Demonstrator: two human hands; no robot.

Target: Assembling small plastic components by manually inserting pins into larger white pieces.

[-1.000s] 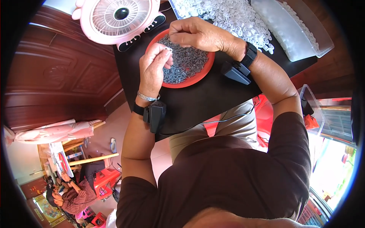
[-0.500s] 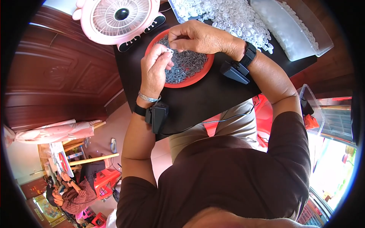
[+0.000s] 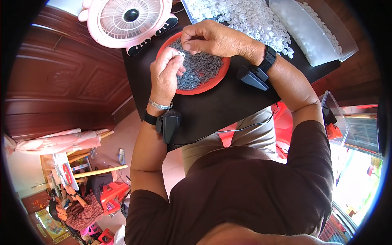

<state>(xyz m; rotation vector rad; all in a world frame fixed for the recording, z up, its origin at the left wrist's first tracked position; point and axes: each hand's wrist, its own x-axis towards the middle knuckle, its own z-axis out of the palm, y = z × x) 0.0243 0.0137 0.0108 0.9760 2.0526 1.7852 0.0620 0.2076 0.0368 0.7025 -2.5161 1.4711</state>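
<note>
My left hand (image 3: 164,75) pinches a small white plastic piece (image 3: 181,54) with holes between thumb and fingertips. Just beside it, my right hand (image 3: 210,38) has thumb and index finger pressed together; whatever they grip, if anything, is too small to make out. Both hands hover over an orange-red bowl (image 3: 203,89), which is filled with many small grey, plug-like pieces (image 3: 200,69). Beyond my right hand lies a heap of small white plastic pieces (image 3: 257,22) with holes, similar to the one in my left fingers.
A pink-and-white fan (image 3: 131,15) stands at the far left of the black table (image 3: 204,116). At the far right, a translucent container (image 3: 310,45) lies beside white pieces. A black cable (image 3: 228,130) crosses my lap. Another person (image 3: 79,214) sits at the lower left.
My right hand has lifted very slightly away from the left fingers. The left hand still pinches the white piece in nearly the same spot.
</note>
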